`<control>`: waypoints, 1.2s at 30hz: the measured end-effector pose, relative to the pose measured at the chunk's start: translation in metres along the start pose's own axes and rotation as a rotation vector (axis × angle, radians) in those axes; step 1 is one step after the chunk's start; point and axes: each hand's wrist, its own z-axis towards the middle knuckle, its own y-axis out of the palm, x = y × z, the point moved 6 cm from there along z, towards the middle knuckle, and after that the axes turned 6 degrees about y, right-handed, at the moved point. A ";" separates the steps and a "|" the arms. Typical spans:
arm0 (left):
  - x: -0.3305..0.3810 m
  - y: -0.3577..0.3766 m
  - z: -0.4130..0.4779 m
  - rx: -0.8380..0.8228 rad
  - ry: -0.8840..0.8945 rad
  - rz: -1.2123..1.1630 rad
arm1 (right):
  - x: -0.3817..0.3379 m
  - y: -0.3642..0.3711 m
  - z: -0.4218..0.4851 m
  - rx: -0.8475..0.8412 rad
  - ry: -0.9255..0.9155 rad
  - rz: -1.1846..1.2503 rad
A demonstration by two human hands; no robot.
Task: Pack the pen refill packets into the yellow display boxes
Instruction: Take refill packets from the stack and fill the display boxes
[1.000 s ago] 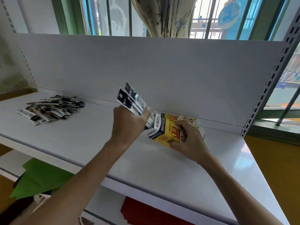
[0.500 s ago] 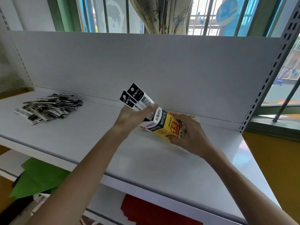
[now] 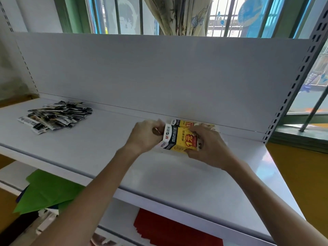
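Observation:
A yellow display box (image 3: 181, 140) with red and black print lies on its side on the white shelf (image 3: 106, 150), near the back panel. My right hand (image 3: 207, 146) grips its right end. My left hand (image 3: 146, 134) is closed against its open left end, pushing in refill packets that are almost hidden. A second yellow box (image 3: 181, 123) stands just behind. A loose pile of black-and-white pen refill packets (image 3: 55, 116) lies at the far left of the shelf.
The shelf's white back panel (image 3: 159, 77) rises right behind the boxes, with a perforated upright (image 3: 292, 89) at the right. Green paper (image 3: 48, 190) and red sheets (image 3: 174, 231) lie on the lower level. A barred window and curtain are beyond.
My left hand has slid the bunch of packets down into the box's open end; they stuck out above it before. The box now lies flatter on the shelf.

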 end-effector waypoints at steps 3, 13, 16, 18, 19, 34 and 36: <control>-0.008 -0.012 0.001 0.132 -0.079 -0.311 | 0.014 0.001 -0.003 -0.019 0.068 0.049; 0.002 0.039 -0.002 -0.135 0.049 -0.288 | 0.026 -0.003 -0.003 -0.131 0.154 -0.035; -0.021 0.039 -0.008 0.007 -0.060 -0.209 | 0.035 0.009 -0.001 -0.284 0.213 -0.165; -0.034 0.040 -0.016 0.003 -0.084 -0.150 | 0.037 0.015 0.002 -0.305 0.223 -0.214; -0.041 0.039 -0.020 -0.009 -0.087 -0.133 | 0.034 0.017 0.004 -0.282 0.199 -0.249; -0.162 -0.167 -0.128 0.233 -0.300 0.194 | -0.216 0.129 0.080 -0.147 -0.312 0.180; -0.181 -0.212 -0.155 0.313 -0.333 0.246 | -0.272 0.156 0.084 -0.178 -0.380 0.259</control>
